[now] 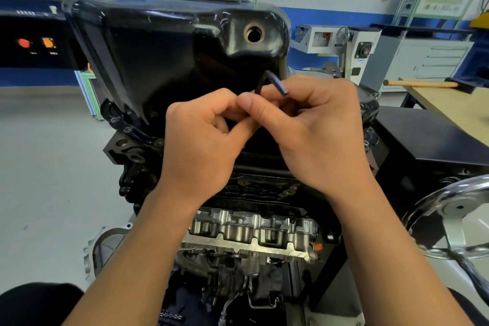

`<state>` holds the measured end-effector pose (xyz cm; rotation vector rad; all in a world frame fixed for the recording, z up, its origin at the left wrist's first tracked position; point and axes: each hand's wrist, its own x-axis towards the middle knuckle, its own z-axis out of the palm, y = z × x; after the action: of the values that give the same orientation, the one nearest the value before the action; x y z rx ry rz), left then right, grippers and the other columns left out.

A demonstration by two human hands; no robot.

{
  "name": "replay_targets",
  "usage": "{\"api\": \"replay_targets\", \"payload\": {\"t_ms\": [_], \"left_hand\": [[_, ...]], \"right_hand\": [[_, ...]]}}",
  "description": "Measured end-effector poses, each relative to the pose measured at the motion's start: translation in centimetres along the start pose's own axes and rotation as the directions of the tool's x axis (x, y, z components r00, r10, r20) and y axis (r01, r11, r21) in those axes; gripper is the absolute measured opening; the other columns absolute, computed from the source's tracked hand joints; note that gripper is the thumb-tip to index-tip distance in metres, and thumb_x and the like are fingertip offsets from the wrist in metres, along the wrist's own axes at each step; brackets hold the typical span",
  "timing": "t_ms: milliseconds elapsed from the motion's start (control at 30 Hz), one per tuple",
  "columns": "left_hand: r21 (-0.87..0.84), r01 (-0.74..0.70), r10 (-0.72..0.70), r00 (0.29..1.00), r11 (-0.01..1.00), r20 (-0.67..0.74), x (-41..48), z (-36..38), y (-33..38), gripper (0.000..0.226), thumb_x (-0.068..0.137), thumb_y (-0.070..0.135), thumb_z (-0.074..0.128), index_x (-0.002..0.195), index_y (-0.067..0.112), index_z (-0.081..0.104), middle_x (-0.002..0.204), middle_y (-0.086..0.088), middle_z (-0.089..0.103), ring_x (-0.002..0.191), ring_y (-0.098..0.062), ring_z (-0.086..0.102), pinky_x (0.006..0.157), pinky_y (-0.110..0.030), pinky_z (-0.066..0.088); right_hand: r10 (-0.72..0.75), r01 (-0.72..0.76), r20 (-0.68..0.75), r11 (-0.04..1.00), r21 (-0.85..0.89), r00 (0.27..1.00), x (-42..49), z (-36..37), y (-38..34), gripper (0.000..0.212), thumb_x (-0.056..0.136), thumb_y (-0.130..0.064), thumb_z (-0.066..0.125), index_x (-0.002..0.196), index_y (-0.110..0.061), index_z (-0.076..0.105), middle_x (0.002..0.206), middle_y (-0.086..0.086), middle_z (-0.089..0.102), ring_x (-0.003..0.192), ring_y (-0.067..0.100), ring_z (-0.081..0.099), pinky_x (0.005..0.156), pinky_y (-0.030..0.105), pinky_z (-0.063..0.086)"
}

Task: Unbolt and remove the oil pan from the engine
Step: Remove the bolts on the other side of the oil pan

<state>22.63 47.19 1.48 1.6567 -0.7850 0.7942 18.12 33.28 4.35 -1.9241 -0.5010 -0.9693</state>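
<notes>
A glossy black oil pan (pixel 158 47) sits on top of the upturned engine (pixel 251 233), its open drain hole (pixel 254 33) at the upper right. Bolts line the pan's flange at the left (pixel 127 128). My right hand (pixel 315 130) is shut on a dark L-shaped hex key (pixel 275 82) whose short arm sticks up above my fingers. My left hand (pixel 206 140) meets it in front of the pan's near wall, thumb and fingertips pinched at the key's lower part. What lies under the fingers is hidden.
A chrome handwheel (pixel 455 219) of the engine stand is at the lower right. A wooden bench (pixel 455 106) with a wooden-handled mallet (pixel 423 84) stands right. Behind are a control panel with red and orange lights (pixel 34 42), cabinets (pixel 423 61) and wall charts.
</notes>
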Motion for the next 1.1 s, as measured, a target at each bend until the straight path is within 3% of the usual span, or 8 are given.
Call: {"api": "replay_targets", "payload": {"t_ms": [233, 367, 500, 733, 833, 933, 1000, 1100], "left_hand": [[-0.109, 0.023, -0.001, 0.981, 0.994, 0.196, 0.2, -1.0, -0.3, 0.021, 0.095, 0.012, 0.064, 0.110, 0.026, 0.069, 0.063, 0.019, 0.069, 0.039, -0.012, 0.057, 0.044, -0.016, 0.045], [-0.078, 0.013, -0.004, 0.993, 0.997, 0.118, 0.4, -1.0, 0.1, 0.013, 0.089, 0.015, 0.071, 0.099, 0.024, 0.072, 0.064, 0.015, 0.070, 0.037, -0.019, 0.051, 0.045, -0.011, 0.041], [-0.066, 0.016, -0.013, 0.999, 0.998, 0.045, 0.4, -0.6, 0.4, 0.014, 0.084, 0.019, 0.078, 0.088, 0.030, 0.071, 0.064, 0.021, 0.067, 0.039, -0.020, 0.049, 0.040, -0.021, 0.040], [-0.084, -0.030, 0.040, 0.992, 0.996, 0.120, 0.3, -0.9, 0.2, 0.017, 0.091, 0.018, 0.070, 0.106, 0.025, 0.072, 0.067, 0.009, 0.071, 0.045, -0.016, 0.058, 0.044, -0.019, 0.044], [-0.091, -0.010, 0.032, 0.969, 0.996, 0.244, 0.4, -1.4, 0.0, 0.020, 0.098, 0.011, 0.060, 0.110, 0.024, 0.069, 0.060, 0.008, 0.067, 0.045, -0.014, 0.061, 0.047, -0.013, 0.044], [-0.078, -0.006, 0.020, 0.984, 0.997, 0.179, 0.4, -1.4, 0.3, 0.017, 0.094, 0.011, 0.065, 0.106, 0.022, 0.070, 0.066, 0.015, 0.071, 0.046, -0.018, 0.062, 0.048, -0.024, 0.052], [-0.076, -0.001, 0.009, 0.995, 0.997, 0.103, 0.5, -1.2, 0.5, 0.013, 0.090, 0.014, 0.070, 0.101, 0.021, 0.071, 0.075, 0.011, 0.074, 0.051, -0.033, 0.062, 0.048, -0.041, 0.052], [-0.068, 0.002, 0.001, 0.999, 0.998, 0.050, 0.6, -1.2, 0.6, 0.006, 0.085, 0.017, 0.075, 0.089, 0.022, 0.073, 0.068, 0.015, 0.070, 0.044, -0.029, 0.052, 0.039, -0.034, 0.041]], "right_hand": [[-0.030, 0.040, 0.116, 0.995, -0.089, 0.993, 0.3, -1.0, 0.5, 0.017, 0.098, -0.014, 0.063, 0.092, -0.006, 0.076, 0.076, 0.007, 0.072, 0.072, 0.021, 0.066, 0.066, 0.042, 0.052], [-0.026, 0.040, 0.145, 0.995, -0.093, 0.989, 0.2, -0.8, 0.4, 0.018, 0.099, -0.014, 0.060, 0.094, -0.004, 0.074, 0.075, 0.004, 0.069, 0.071, 0.016, 0.064, 0.066, 0.039, 0.051], [-0.015, 0.015, -0.001, 1.000, -0.006, 1.000, 0.1, -0.6, 0.1, 0.016, 0.089, -0.020, 0.076, 0.081, -0.007, 0.076, 0.064, 0.010, 0.067, 0.057, 0.023, 0.059, 0.051, 0.029, 0.046], [-0.035, 0.036, -0.035, 0.998, 0.053, 0.999, 0.1, 0.1, -0.1, 0.008, 0.090, -0.015, 0.074, 0.083, -0.018, 0.076, 0.067, -0.004, 0.070, 0.058, 0.009, 0.062, 0.054, 0.019, 0.048], [-0.049, 0.049, 0.008, 0.997, 0.055, 0.999, 0.1, 0.2, 0.1, 0.011, 0.094, -0.012, 0.068, 0.089, -0.007, 0.077, 0.070, 0.002, 0.072, 0.062, 0.014, 0.066, 0.056, 0.029, 0.054], [-0.063, 0.062, 0.056, 0.998, 0.014, 0.996, 0.2, 0.3, 0.3, 0.019, 0.099, -0.009, 0.060, 0.092, 0.003, 0.073, 0.076, 0.012, 0.071, 0.071, 0.021, 0.067, 0.066, 0.041, 0.053], [-0.062, 0.064, 0.075, 0.998, -0.028, 0.995, 0.2, 0.4, 0.2, 0.021, 0.100, -0.010, 0.056, 0.095, 0.004, 0.072, 0.079, 0.011, 0.071, 0.075, 0.020, 0.066, 0.070, 0.038, 0.052], [-0.039, 0.039, 0.024, 0.999, -0.011, 0.999, 0.0, 0.7, 0.0, 0.018, 0.095, -0.016, 0.066, 0.092, -0.001, 0.075, 0.071, 0.009, 0.069, 0.064, 0.020, 0.062, 0.060, 0.031, 0.051]]}}
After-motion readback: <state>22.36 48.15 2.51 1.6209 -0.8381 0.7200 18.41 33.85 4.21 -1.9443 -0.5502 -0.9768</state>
